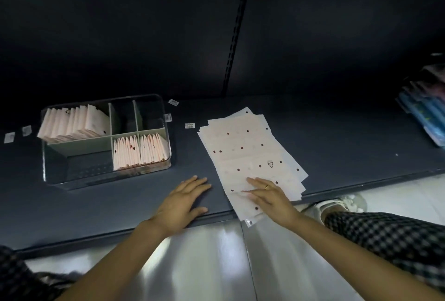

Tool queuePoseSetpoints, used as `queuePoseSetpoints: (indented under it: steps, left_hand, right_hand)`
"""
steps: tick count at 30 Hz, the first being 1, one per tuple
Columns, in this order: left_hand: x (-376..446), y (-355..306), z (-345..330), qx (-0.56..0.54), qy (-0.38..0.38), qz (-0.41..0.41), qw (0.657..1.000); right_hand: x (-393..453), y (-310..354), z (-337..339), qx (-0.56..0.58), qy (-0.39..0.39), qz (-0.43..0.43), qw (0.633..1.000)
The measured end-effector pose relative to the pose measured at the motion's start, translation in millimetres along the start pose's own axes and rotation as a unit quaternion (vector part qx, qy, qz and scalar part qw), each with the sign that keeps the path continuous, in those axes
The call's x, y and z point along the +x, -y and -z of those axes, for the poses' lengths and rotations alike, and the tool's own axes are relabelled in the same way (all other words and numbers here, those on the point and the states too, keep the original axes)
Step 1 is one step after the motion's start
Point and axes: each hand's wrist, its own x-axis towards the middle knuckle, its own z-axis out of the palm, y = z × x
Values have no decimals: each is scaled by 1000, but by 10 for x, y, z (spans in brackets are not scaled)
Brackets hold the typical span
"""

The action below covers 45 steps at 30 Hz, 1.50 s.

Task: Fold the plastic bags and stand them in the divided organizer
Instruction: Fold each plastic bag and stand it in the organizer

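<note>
A loose stack of flat pale plastic bags point(248, 149) with dark dots lies on the dark shelf, its near end hanging over the front edge. My right hand point(269, 196) rests flat on the stack's near end, fingers straight. To the left of the stack, my left hand point(185, 200) lies flat on the bare shelf near its front edge, holding nothing. At the left stands a clear divided organizer point(166, 156). Folded bags point(74, 122) stand in its back-left compartment and more folded bags point(139, 153) in its two front-right compartments. The other compartments hold nothing.
The dark shelf point(337, 146) has a dark back wall with a slotted upright point(234, 35). Small white labels point(189, 125) lie scattered on the shelf. Blue and pink packaged goods point(426, 112) sit at the far right. A white shoe point(342, 204) and checked trousers show below.
</note>
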Motion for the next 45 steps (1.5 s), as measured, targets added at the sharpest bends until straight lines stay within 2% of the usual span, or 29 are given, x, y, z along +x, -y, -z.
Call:
queuePoseSetpoints:
  steps: [5, 8, 12, 15, 18, 20, 22, 24, 25, 28, 31, 35, 38, 40, 42, 43, 45]
  left_hand:
    - [130, -294, 61, -142, -43, -8, 989]
    - [150, -355, 126, -237, -56, 27, 970]
    - [182, -332, 249, -447, -94, 100, 884]
    - [245, -297, 305, -498, -149, 155, 840]
    - [363, -268, 312, -509, -181, 183, 821]
    - [465, -257, 296, -471, -210, 200, 833]
    - [528, -240, 271, -361, -271, 222, 864]
    - [527, -248, 236, -225, -321, 186, 901]
    - [511, -265, 203, -169, -316, 138, 923]
    - [435, -301, 23, -26, -247, -9, 969]
    - [375, -288, -134, 69, -189, -80, 976]
    - [300, -183, -288, 204, -73, -85, 972]
    - [242, -149, -306, 248, -14, -48, 968]
    - [249, -138, -306, 243, 17, -33, 969]
    - [278, -109, -326, 209, 42, -42, 976]
    - [285, -94, -335, 197, 61, -38, 978]
    - [293, -74, -343, 200, 73, -36, 976]
  right_hand:
    - [79, 494, 138, 100, 97, 24, 990]
    - [159, 625, 322, 155, 180, -15, 971]
    - [260, 458, 827, 192, 266, -40, 944]
    - [299, 192, 1130, 315, 239, -83, 915]
    - [474, 12, 1048, 359, 118, -139, 915]
    - [631, -30, 893, 333, 43, -175, 925]
    - [803, -72, 739, 297, 2, -211, 931]
    - [965, -107, 630, 246, -36, -240, 938]
    - [1035, -114, 595, 224, -57, -249, 941]
    - [1199, -151, 513, 183, -94, -270, 941]
    - [1297, -202, 448, 159, -104, -286, 939]
    - [1348, -244, 379, 127, -118, -296, 939]
    - [1335, -227, 374, 110, -127, -293, 941]
    - [1252, -189, 359, 54, -181, -268, 945]
    - [1070, -134, 294, -27, -252, -176, 951]
    - [951, -101, 240, -50, -255, -98, 961]
    - [675, -61, 109, -85, -186, 59, 977]
